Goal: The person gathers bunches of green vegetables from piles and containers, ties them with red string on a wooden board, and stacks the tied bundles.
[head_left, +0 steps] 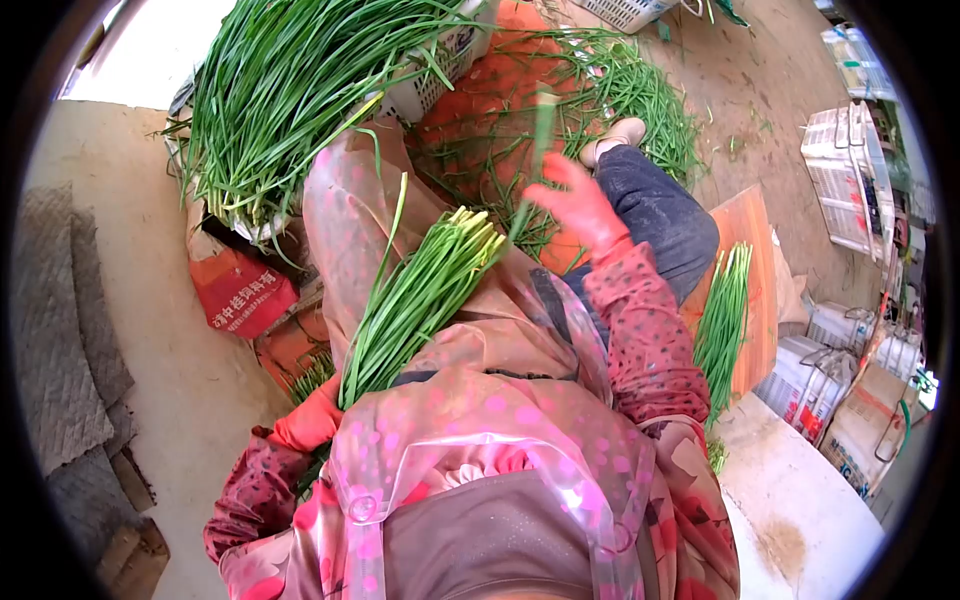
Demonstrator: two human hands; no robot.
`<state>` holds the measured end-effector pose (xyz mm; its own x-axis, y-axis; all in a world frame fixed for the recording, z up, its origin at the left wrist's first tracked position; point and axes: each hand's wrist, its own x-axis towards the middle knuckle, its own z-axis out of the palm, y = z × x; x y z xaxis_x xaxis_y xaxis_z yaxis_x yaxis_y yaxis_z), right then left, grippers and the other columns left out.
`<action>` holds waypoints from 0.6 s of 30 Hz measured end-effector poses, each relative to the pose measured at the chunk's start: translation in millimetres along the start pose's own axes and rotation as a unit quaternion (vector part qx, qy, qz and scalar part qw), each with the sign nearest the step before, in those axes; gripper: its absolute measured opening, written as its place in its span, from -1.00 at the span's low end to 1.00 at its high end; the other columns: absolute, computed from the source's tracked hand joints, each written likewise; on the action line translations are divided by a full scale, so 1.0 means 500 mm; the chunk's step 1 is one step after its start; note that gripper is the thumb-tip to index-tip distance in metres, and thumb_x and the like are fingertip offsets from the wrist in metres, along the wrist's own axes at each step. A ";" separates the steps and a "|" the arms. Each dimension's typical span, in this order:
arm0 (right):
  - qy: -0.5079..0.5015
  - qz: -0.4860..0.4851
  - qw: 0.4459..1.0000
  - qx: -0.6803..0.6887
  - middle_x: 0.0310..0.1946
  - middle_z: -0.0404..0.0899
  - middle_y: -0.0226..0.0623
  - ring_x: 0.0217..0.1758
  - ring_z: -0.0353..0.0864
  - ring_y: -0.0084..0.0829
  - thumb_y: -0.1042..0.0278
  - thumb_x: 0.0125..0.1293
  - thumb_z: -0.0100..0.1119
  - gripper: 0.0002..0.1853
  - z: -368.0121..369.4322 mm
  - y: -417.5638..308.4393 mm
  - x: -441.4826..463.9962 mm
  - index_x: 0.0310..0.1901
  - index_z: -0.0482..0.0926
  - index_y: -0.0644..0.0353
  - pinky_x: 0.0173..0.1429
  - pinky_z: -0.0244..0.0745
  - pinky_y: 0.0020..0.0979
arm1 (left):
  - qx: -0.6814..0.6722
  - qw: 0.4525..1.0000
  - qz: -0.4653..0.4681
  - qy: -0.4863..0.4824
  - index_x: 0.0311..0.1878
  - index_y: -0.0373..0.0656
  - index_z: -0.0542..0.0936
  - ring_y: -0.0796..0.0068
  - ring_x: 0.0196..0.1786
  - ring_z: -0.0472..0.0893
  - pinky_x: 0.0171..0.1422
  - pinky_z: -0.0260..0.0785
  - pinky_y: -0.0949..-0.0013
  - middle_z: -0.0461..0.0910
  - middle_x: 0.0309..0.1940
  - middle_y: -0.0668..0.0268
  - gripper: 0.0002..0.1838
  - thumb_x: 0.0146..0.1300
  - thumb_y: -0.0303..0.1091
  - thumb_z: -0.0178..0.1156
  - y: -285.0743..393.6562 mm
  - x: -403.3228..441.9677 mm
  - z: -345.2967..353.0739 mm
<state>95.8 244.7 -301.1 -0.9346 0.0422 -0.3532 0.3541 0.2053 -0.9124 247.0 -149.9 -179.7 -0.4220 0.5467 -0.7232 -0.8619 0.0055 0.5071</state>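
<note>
Left of the left hand (308, 420) lies a dark-grey, ribbed mat (58, 330); ahead of that hand, a red bag (245, 290) printed with white characters. Well right of the right hand (585, 205) stands a white, rectangular plastic basket (838, 160).

"From your lap (490, 335), where's the big heap of greens (310, 110)?"

"At your eleven o'clock, its leaves hanging over a crate (408, 98)."

"And the loose stems (650, 90)?"

"At your one o'clock, around your shoe (620, 138)."

"What's at your three?"

"A board (763, 290) with a bunch (722, 325) on it; farther out, at two, a second crate (835, 185)."

"And nearer?"

"A bundle (420, 300) lies on your lap, butt ends toward one, your left hand (308, 415) at its seven o'clock end. Mats (60, 330) lie at your nine."
</note>
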 end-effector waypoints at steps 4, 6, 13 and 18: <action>-0.150 -0.017 0.986 0.065 0.06 0.53 -0.11 0.02 0.59 -0.40 0.24 0.14 0.40 -0.32 0.133 0.038 -0.017 0.23 0.36 0.37 0.15 0.46 -0.38 | -0.080 0.996 -0.012 0.033 0.32 -0.19 0.36 0.45 0.17 0.48 0.28 0.33 0.29 0.50 0.17 0.27 -0.31 0.07 -0.61 0.35 -0.038 0.001 -0.012; -0.231 0.076 0.960 0.142 -0.06 0.61 -0.23 -0.03 0.60 -0.46 0.25 0.14 0.40 -0.42 0.148 -0.023 -0.020 0.15 0.45 0.35 0.11 0.47 -0.42 | -0.025 0.997 -0.007 0.067 0.26 -0.20 0.42 0.46 0.09 0.53 0.22 0.38 0.31 0.56 0.08 0.29 -0.39 0.08 -0.60 0.33 -0.045 0.002 -0.021; -0.249 0.035 0.941 0.226 -0.21 0.64 -0.33 -0.20 0.62 -0.55 0.37 0.25 0.21 -0.75 0.112 -0.146 0.044 -0.06 0.60 0.26 -0.07 0.53 -0.49 | 0.045 0.977 0.015 0.209 -0.22 -0.26 0.56 0.47 -0.52 0.56 -0.54 0.39 0.44 0.58 -0.51 0.28 -0.77 -0.01 -0.59 0.22 0.105 0.031 -0.015; -0.249 0.099 0.960 0.079 -0.27 0.67 -0.44 -0.28 0.57 -0.65 0.30 0.26 0.20 -0.81 0.075 -0.121 -0.005 -0.17 0.67 0.18 -0.32 0.46 -0.57 | 0.030 0.979 0.038 0.197 -0.11 -0.24 0.56 0.48 -0.54 0.55 -0.57 0.38 0.47 0.59 -0.46 0.28 -0.71 0.04 -0.60 0.24 0.094 0.072 -0.070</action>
<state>77.9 195.6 -252.9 -0.7305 -0.4159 -0.5417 0.5605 0.0881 -0.8235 181.4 -159.1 -198.4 -0.5699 0.1823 -0.8013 -0.8108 0.0341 0.5844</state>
